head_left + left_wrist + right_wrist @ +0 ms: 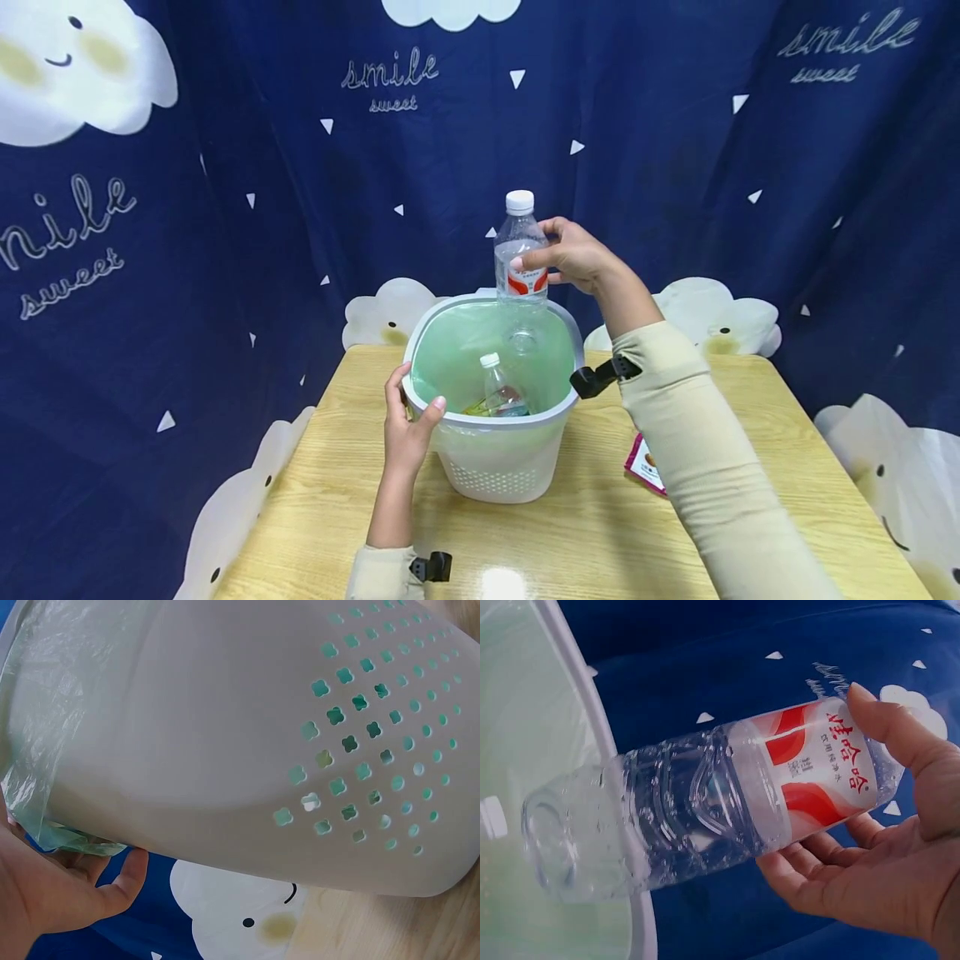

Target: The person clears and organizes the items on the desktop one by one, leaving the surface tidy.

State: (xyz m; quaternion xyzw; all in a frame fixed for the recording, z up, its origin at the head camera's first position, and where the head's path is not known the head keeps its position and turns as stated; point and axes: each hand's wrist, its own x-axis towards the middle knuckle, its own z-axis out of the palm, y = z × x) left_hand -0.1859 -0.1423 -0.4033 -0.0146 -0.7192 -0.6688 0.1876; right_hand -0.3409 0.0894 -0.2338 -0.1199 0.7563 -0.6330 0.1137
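My right hand (577, 257) grips a clear plastic bottle (697, 802) with a white cap and a red and white label. The bottle stands upright over the back right part of a white trash bin (498, 467), its base overlapping the opening in the head view. A pale green plastic bag (450, 350) lines the bin and folds over the rim. Inside lies a smaller bottle (495, 383) with a white cap, beside something yellow. My left hand (407, 433) holds the bin's left rim, thumb on the front edge; in the left wrist view its fingers reach under the bag's fold (82, 840).
A small white and magenta packet (645, 465) lies on the wooden table (600, 533) right of the bin, partly hidden by my right sleeve. Behind the table hangs a dark blue curtain (637, 167) with clouds. Rows of small holes (360, 750) pierce the bin's lower wall.
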